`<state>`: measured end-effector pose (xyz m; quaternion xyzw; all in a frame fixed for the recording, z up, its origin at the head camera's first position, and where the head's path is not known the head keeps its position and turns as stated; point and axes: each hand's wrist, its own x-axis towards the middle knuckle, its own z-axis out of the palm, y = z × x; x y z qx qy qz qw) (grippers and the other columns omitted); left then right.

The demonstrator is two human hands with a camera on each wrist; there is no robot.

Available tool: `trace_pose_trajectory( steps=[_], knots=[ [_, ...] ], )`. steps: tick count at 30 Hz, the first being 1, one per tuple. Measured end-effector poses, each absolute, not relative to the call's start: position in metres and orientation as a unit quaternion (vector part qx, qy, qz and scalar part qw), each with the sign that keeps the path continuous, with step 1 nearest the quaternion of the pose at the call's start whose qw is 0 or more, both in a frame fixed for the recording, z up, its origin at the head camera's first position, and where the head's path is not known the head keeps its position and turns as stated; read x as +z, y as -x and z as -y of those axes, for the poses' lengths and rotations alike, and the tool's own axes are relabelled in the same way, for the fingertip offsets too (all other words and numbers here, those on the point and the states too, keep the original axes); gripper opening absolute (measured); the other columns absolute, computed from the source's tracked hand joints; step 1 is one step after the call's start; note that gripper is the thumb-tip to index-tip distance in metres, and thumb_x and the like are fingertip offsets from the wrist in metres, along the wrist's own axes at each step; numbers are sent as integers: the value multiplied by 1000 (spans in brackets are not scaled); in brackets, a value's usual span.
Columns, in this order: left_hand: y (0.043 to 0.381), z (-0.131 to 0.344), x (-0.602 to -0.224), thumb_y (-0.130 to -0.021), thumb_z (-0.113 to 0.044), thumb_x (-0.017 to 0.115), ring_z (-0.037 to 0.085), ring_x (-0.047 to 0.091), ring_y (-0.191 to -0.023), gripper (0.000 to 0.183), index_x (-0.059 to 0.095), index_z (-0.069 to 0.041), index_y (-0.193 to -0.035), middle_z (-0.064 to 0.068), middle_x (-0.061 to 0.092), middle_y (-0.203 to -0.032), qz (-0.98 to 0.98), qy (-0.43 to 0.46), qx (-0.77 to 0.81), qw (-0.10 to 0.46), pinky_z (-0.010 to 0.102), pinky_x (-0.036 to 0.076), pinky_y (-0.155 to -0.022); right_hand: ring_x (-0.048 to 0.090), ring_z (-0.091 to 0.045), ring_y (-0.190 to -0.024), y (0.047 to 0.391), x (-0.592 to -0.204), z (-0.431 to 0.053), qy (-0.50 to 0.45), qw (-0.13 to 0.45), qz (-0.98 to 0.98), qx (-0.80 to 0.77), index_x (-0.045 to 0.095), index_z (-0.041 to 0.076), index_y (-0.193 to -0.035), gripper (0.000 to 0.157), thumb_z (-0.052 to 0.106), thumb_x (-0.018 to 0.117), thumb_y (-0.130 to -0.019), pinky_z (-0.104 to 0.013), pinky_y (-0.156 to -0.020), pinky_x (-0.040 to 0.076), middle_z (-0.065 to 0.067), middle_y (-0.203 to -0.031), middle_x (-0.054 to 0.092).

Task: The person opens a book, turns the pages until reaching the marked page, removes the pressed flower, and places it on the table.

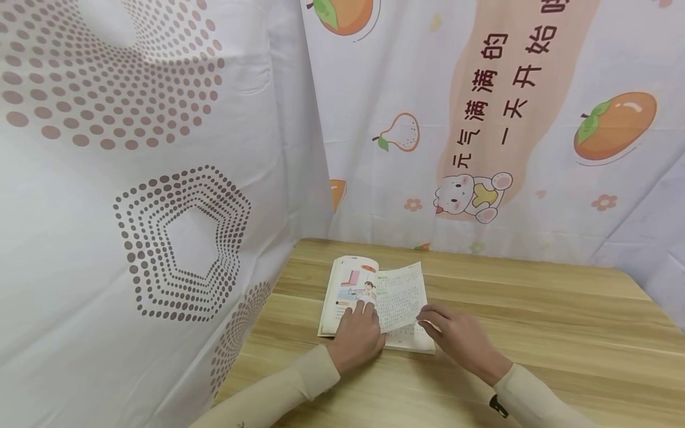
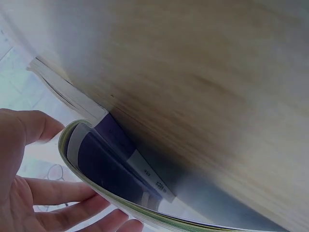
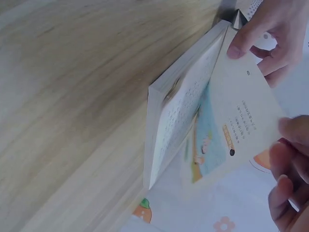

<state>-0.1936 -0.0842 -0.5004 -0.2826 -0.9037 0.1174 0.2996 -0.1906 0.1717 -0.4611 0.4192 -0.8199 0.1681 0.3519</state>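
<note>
An open book [image 1: 332,318] lies on the wooden table, a colour picture on its left page and dense printed text on the right. My left hand [image 1: 357,339] rests over the lower left page beside the fold. In the left wrist view its fingers [image 2: 63,193] lie extended along the curved pages, with the dark cover [image 2: 111,164] underneath. Between thumb and fingertips, my right hand [image 1: 460,342] pinches the outer edge of a raised page [image 1: 401,294]. The right wrist view shows this page [image 3: 246,106] standing up at an angle from the stack of pages [image 3: 181,113].
The wooden table [image 1: 535,321] extends to the right of the book. A white curtain with dotted patterns [image 1: 182,255] hangs along the left side, and a fruit-printed curtain [image 1: 364,196] hangs behind the table. A dark band [image 1: 499,406] shows at the right sleeve.
</note>
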Motion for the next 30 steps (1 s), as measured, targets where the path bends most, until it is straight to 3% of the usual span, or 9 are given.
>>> trace_pose_trajectory(
  steps=[4,7,10,12,17,22,30],
  knots=[
    [196,84,-501,-88,-29,58,20,54,-74,36,74,1,-100,5,59,-84,896,280,136,318,31,43,-51,68,-10,-66,191,-458,-174,-407,372,812,191,75,11,-101,22,29,63,-104,-20,-52,50,0,-101,72],
    [197,84,-500,-90,-24,56,19,56,-75,48,67,7,-124,6,63,-89,899,270,140,316,30,46,-53,67,-10,-65,191,-459,-177,-399,377,813,194,75,10,-99,11,17,78,-91,-19,-50,47,0,-99,72],
    [197,86,-499,-94,-22,56,18,57,-75,57,53,10,-141,8,64,-92,908,263,132,299,28,46,-53,65,-9,-64,191,-462,-181,-398,373,817,187,75,11,-96,28,3,87,-72,-18,-50,46,2,-97,71],
    [197,87,-497,-97,-20,57,17,57,-76,60,45,10,-147,8,63,-96,913,262,125,288,27,45,-52,64,-7,-63,190,-465,-183,-399,370,820,180,75,11,-93,30,2,88,-68,-18,-49,45,3,-96,71],
    [196,90,-494,-90,-16,69,22,62,-89,73,38,5,-153,17,62,-122,918,258,116,279,29,50,-56,61,-4,-62,190,-474,-186,-402,355,829,159,74,13,-90,27,4,88,-68,-17,-48,44,4,-93,68],
    [195,94,-494,-77,-18,83,32,61,-113,92,38,-1,-156,23,56,-139,917,255,105,289,40,56,-75,60,-3,-60,189,-483,-187,-391,317,855,126,75,16,-88,26,11,92,-70,-19,-47,44,5,-93,69],
    [200,100,-496,-88,-6,69,39,50,-132,69,46,-8,-153,24,54,-139,903,255,109,329,51,46,-101,68,-11,-71,181,-495,-188,-382,207,894,104,78,15,-93,20,19,90,-77,-27,-56,53,0,-99,70]
  ],
)
